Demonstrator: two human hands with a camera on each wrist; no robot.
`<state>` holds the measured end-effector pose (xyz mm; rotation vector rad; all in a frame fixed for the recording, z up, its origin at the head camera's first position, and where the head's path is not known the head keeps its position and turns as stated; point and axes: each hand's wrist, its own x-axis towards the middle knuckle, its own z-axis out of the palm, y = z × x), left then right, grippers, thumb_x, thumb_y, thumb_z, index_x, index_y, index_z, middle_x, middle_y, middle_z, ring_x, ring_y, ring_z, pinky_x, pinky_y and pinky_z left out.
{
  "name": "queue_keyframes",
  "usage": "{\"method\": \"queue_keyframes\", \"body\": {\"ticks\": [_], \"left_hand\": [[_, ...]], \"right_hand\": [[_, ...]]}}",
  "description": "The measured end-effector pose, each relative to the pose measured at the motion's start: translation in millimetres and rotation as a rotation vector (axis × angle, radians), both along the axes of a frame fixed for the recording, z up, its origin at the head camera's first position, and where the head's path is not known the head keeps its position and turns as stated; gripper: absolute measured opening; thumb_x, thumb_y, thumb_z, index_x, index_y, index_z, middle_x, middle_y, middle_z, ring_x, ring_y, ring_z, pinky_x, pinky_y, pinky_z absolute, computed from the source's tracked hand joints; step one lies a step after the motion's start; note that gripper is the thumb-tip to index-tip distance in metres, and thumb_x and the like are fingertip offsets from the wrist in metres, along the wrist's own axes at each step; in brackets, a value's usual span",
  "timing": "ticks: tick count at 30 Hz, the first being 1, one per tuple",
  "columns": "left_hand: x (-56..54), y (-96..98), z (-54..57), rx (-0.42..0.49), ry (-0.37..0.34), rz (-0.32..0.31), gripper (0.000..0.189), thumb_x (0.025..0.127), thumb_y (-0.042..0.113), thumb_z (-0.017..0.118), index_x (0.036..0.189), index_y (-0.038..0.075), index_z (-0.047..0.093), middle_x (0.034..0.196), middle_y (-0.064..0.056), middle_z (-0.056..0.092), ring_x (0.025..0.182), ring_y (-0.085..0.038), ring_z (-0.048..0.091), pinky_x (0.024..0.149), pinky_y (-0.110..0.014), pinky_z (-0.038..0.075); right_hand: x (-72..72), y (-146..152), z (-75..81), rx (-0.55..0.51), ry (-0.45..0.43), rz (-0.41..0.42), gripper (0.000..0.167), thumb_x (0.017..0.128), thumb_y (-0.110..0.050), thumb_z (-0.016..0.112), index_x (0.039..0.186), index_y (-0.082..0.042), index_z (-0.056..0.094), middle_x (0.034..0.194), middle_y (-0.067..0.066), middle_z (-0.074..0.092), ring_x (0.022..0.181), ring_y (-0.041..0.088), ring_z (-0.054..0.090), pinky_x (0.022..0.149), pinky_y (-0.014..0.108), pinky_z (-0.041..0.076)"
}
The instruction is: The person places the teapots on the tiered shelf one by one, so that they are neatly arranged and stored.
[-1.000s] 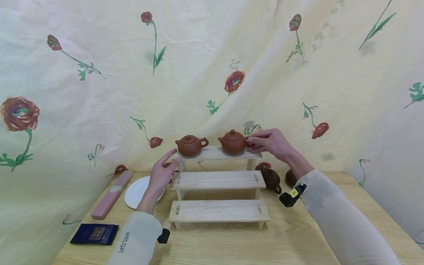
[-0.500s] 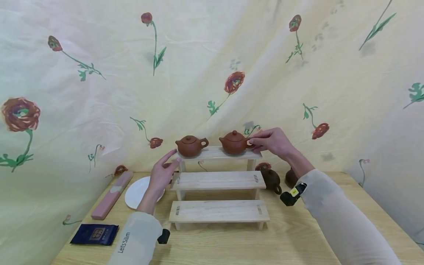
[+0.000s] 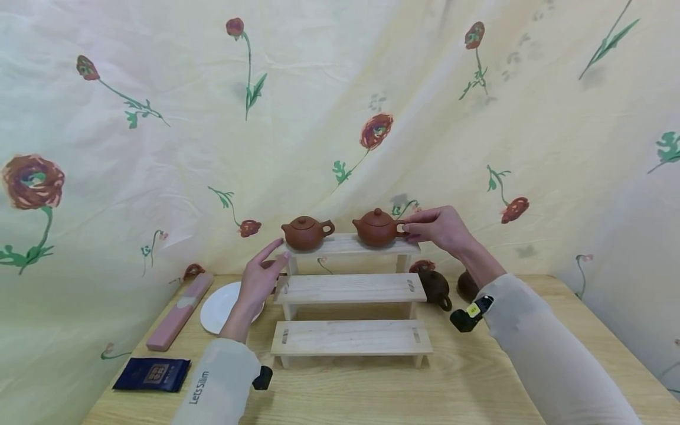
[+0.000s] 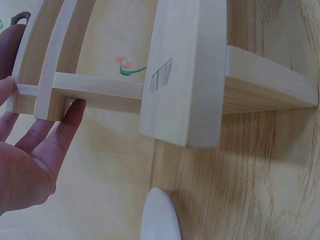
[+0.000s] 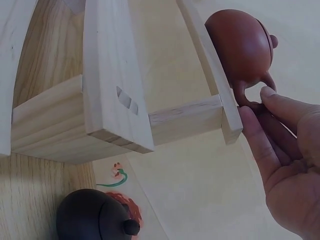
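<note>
My right hand [image 3: 446, 230] pinches the handle of a reddish-brown clay teapot [image 3: 376, 229] at the right end of the top shelf. In the right wrist view, thumb and fingers meet at that handle, and the pot's base is against the board. A similar teapot [image 3: 304, 234] stands at the left end of the same shelf. Beside it, my left hand [image 3: 258, 280] touches the left end of the three-step wooden display rack [image 3: 350, 289] with mostly straight fingers. Fingertips rest against the top board and its leg in the left wrist view [image 4: 70, 125].
A dark teapot [image 3: 437, 289] and another dark brown pot [image 3: 467, 287], partly hidden by my right wrist, stand right of the rack. Left lie a white plate [image 3: 218, 307], a pink case [image 3: 180, 313] and a dark blue packet [image 3: 152, 375]. A flowered cloth [image 3: 319, 118] hangs behind.
The right teapot has shifted slightly to the right along the top shelf, with my right hand on its handle. My left hand and the left teapot stay in place.
</note>
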<state>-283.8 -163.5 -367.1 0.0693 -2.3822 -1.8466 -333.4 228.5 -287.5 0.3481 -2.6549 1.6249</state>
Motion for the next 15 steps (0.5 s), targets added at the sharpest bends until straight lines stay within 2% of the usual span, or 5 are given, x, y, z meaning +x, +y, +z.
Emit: {"method": "queue_keyframes", "body": {"ticks": [8, 15], "left_hand": [[0.5, -0.8, -0.3, 0.005, 0.002, -0.004, 0.054, 0.104, 0.044, 0.066, 0.156, 0.036, 0.052, 0.14, -0.015, 0.066, 0.114, -0.033, 0.069, 0.068, -0.029, 0.055], [2.6, -2.1, 0.0, 0.005, -0.004, -0.011, 0.054, 0.104, 0.044, 0.065, 0.157, 0.036, 0.052, 0.14, -0.015, 0.066, 0.114, -0.033, 0.068, 0.069, -0.028, 0.055]], "right_hand": [[3.9, 2.8, -0.9, -0.002, 0.014, -0.01, 0.033, 0.1, -0.011, 0.073, 0.129, 0.006, 0.072, 0.122, 0.025, 0.075, 0.087, 0.014, 0.08, 0.081, 0.027, 0.063], [7.0, 2.0, -1.9, 0.025, 0.031, -0.016, 0.032, 0.101, -0.012, 0.072, 0.129, 0.005, 0.072, 0.12, 0.024, 0.076, 0.088, 0.015, 0.08, 0.081, 0.028, 0.063]]}}
